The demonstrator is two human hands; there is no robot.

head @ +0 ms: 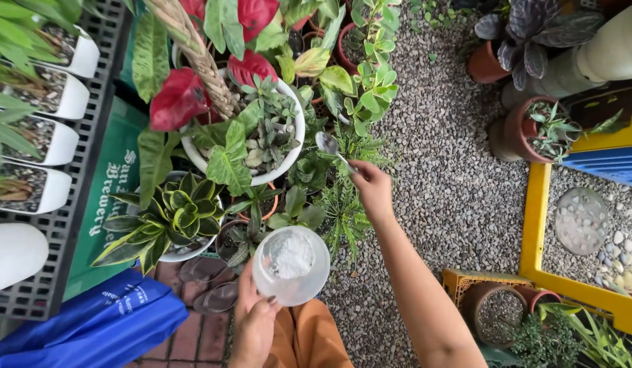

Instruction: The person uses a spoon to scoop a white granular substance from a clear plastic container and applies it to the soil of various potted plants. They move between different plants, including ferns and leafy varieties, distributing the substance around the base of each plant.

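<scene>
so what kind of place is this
Most likely an outdoor garden or plant nursery: potted plants crowd a round white ceramic pot, grey gravel ground lies beside them, and terracotta clay pots stand nearby.

Daylit gravel ground (pixel 452 184), brick paving (pixel 200 341), a black slatted rack (pixel 71 225) at left.

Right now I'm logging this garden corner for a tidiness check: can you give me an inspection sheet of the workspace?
Surface: grey gravel ground, brick paving at lower left.
Job's things: clear plastic jar with white powder; metal spoon over the white pot of plants.
Clutter: blue bag, sandals, black crate of white pots.
Grippers: left hand holds the jar; right hand holds the spoon.
Cables: nothing seen.
Surroundings: terracotta pots, yellow frame.
</scene>
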